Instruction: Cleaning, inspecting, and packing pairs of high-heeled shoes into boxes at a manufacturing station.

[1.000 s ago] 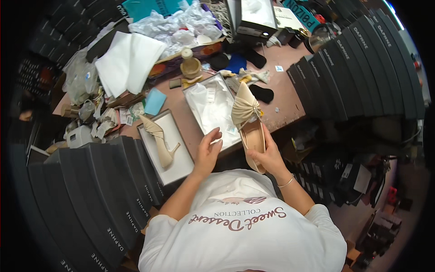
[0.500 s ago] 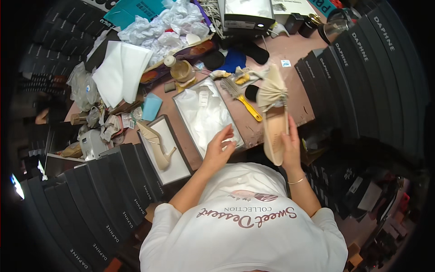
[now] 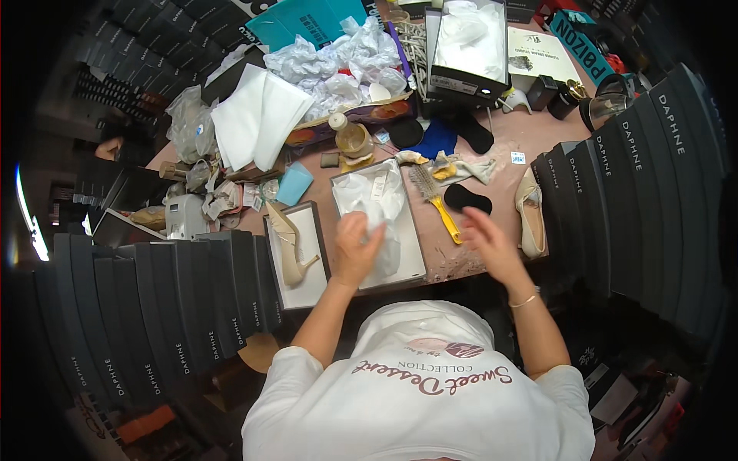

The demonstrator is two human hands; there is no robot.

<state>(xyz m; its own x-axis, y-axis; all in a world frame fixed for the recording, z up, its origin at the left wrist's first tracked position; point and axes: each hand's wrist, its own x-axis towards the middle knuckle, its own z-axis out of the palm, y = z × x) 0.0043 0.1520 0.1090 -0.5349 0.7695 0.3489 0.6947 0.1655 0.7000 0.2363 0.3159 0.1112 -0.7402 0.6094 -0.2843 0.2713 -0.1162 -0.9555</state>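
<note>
My left hand (image 3: 357, 251) is over the near part of a shoebox (image 3: 413, 265), its fingers closed on thin white tissue paper (image 3: 389, 244) that is blurred by motion. A small white tag (image 3: 379, 187) lies on the tissue inside. My right hand (image 3: 493, 247) is empty with its fingers apart, just right of a yellow-handled brush (image 3: 447, 220). A beige shoe (image 3: 531, 217) rests at the table's right side, against stacked boxes. Its mate, a beige high-heeled shoe (image 3: 290, 257), lies on its side in a white-lined box lid (image 3: 309, 293) left of the shoebox.
Dark shoeboxes stand in rows at left (image 3: 165, 307) and right (image 3: 653, 184). Behind the work area are a jar of yellowish liquid (image 3: 353, 140), white sheets (image 3: 257, 123), crumpled tissue (image 3: 330, 65) and a black pad (image 3: 467, 199). A light-blue piece (image 3: 294, 183) lies at left.
My right hand has let go of the beige shoe, which now lies at the table's right side. My left hand has moved onto the tissue in the shoebox. The view has shifted.
</note>
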